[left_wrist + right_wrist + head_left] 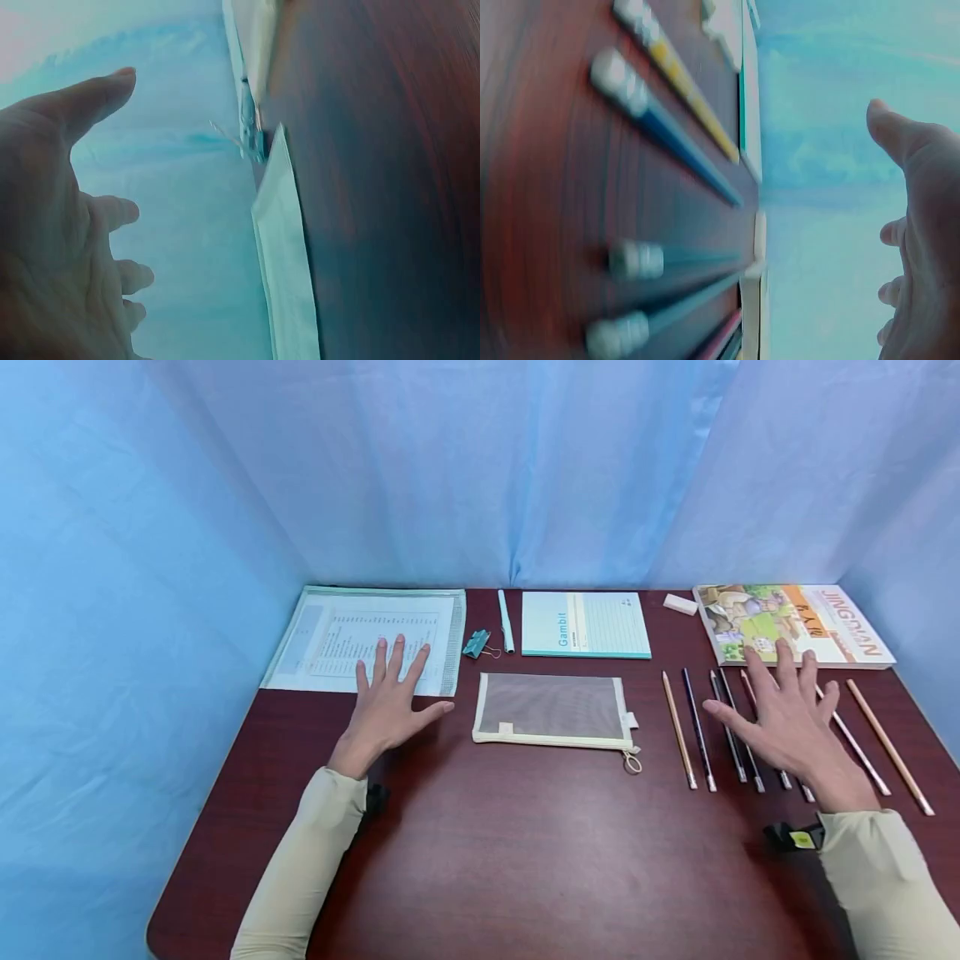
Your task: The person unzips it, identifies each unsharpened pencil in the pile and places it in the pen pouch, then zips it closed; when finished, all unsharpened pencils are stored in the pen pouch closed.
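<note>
My left hand (384, 706) hovers with spread fingers over the near edge of a mesh document pouch (300, 643) that has a printed sheet inside. In the left wrist view the palm and thumb (105, 101) show, with nothing held. Over a row of several pencils (678, 731) on the right spreads my right hand (795, 722), fingers straight and holding nothing. The right wrist view shows a dark blue pencil (671, 139) and others lying below that hand. Between the hands lies a flat mesh pencil case (555, 706) with a cream zipper and ring pull.
Along the back are a teal binder clip (476, 644), a pale pen (506, 622), a notebook (600, 622), a white eraser (680, 604) and a thick book (840, 627). Blue curtains (480, 468) enclose the dark wooden table (540, 852) at the back and sides.
</note>
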Demonstrator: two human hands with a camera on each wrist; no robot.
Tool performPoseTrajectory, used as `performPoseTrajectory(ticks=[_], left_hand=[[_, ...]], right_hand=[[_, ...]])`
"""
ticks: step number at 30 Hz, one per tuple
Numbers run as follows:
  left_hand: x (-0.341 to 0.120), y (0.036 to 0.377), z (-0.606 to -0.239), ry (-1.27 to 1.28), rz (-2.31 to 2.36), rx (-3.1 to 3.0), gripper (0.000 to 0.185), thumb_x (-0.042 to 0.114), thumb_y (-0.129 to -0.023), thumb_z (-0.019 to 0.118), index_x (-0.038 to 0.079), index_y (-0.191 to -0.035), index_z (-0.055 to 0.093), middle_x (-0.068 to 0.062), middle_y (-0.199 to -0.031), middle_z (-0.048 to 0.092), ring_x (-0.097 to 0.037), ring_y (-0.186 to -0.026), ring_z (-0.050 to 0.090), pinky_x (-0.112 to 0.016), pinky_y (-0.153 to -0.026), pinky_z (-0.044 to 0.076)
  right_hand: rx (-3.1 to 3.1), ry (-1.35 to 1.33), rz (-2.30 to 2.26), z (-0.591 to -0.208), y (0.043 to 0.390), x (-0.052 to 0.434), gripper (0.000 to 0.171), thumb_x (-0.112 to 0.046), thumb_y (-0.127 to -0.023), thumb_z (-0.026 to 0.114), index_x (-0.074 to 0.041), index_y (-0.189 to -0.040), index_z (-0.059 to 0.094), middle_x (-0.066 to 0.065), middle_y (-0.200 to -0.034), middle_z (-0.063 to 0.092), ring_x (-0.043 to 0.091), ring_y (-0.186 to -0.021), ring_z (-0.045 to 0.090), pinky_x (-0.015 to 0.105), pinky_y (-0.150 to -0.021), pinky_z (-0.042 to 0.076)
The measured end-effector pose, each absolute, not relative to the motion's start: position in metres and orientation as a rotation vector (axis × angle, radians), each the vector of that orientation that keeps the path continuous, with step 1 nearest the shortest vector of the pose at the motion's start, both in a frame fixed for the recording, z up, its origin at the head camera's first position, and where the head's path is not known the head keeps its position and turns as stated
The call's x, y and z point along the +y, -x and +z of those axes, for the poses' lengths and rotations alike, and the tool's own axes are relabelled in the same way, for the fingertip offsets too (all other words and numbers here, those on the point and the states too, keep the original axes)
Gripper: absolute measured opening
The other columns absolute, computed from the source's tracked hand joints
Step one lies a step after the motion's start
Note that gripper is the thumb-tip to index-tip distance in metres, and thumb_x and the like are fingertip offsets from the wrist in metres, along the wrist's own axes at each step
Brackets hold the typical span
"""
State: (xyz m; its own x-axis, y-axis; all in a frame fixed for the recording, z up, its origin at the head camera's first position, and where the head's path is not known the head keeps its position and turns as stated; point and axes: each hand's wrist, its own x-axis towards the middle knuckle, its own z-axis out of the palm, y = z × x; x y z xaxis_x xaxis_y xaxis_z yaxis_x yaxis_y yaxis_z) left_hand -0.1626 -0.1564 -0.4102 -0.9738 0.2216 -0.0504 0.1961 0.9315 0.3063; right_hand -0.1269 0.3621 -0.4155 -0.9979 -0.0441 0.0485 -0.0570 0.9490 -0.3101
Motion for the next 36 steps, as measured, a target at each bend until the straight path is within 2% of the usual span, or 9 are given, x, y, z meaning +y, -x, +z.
performPoseTrajectory(ticks=[6, 14, 20, 26, 32, 36], left_hand=[[-0.139, 0.157, -0.41, -0.333, 0.474, 2.988, 0.094, 0.071, -0.089, 0.052, 0.03, -0.162, 0.008, -0.01, -0.171, -0.006, -0.036, -0.157, -0.014, -0.069, -0.127, -0.004], [-0.116, 0.153, -0.418, -0.378, 0.424, 2.996, 0.092, 0.068, -0.09, 0.054, 0.027, -0.162, 0.012, -0.012, -0.171, -0.001, -0.038, -0.158, -0.007, -0.07, -0.127, 0.004], [-0.097, 0.149, -0.423, -0.43, 0.399, 2.983, 0.092, 0.068, -0.089, 0.055, 0.029, -0.161, 0.013, -0.013, -0.17, 0.004, -0.038, -0.158, -0.003, -0.069, -0.127, 0.008], [-0.082, 0.146, -0.43, -0.458, 0.395, 2.957, 0.09, 0.066, -0.09, 0.056, 0.028, -0.161, 0.015, -0.013, -0.17, 0.006, -0.038, -0.158, 0.0, -0.069, -0.127, 0.012], [-0.071, 0.144, -0.437, -0.473, 0.425, 2.92, 0.089, 0.064, -0.09, 0.057, 0.024, -0.161, 0.02, -0.015, -0.17, 0.008, -0.041, -0.158, 0.005, -0.069, -0.126, 0.016], [-0.068, 0.142, -0.44, -0.464, 0.455, 2.861, 0.089, 0.062, -0.091, 0.058, 0.024, -0.161, 0.019, -0.016, -0.169, 0.008, -0.039, -0.158, 0.006, -0.067, -0.127, 0.016]], right_hand=[[-3.06, -0.146, 0.47, -0.416, 0.126, 0.329, 0.097, -0.062, -0.092, 0.056, -0.013, -0.161, 0.009, 0.025, -0.166, -0.013, 0.056, -0.149, -0.018, 0.089, -0.108, -0.003], [-3.084, -0.226, 0.477, -0.419, 0.124, 0.282, 0.097, -0.065, -0.09, 0.057, -0.014, -0.161, 0.014, 0.026, -0.167, -0.004, 0.055, -0.151, -0.014, 0.088, -0.11, 0.001], [-3.105, -0.295, 0.469, -0.425, 0.122, 0.254, 0.096, -0.067, -0.09, 0.056, -0.015, -0.161, 0.016, 0.027, -0.166, 0.002, 0.056, -0.151, -0.005, 0.086, -0.111, 0.005], [-3.16, -0.275, 0.436, -0.433, 0.119, 0.239, 0.095, -0.068, -0.09, 0.056, -0.013, -0.159, 0.02, 0.031, -0.164, 0.008, 0.059, -0.149, 0.004, 0.085, -0.111, 0.009], [-3.252, -0.259, 0.414, -0.44, 0.115, 0.231, 0.097, -0.072, -0.09, 0.051, -0.012, -0.159, 0.019, 0.032, -0.163, 0.011, 0.06, -0.149, 0.005, 0.085, -0.112, 0.009], [-3.273, -0.279, 0.389, -0.444, 0.112, 0.228, 0.095, -0.072, -0.091, 0.049, -0.01, -0.158, 0.022, 0.033, -0.16, 0.019, 0.059, -0.148, 0.011, 0.083, -0.113, 0.012]])
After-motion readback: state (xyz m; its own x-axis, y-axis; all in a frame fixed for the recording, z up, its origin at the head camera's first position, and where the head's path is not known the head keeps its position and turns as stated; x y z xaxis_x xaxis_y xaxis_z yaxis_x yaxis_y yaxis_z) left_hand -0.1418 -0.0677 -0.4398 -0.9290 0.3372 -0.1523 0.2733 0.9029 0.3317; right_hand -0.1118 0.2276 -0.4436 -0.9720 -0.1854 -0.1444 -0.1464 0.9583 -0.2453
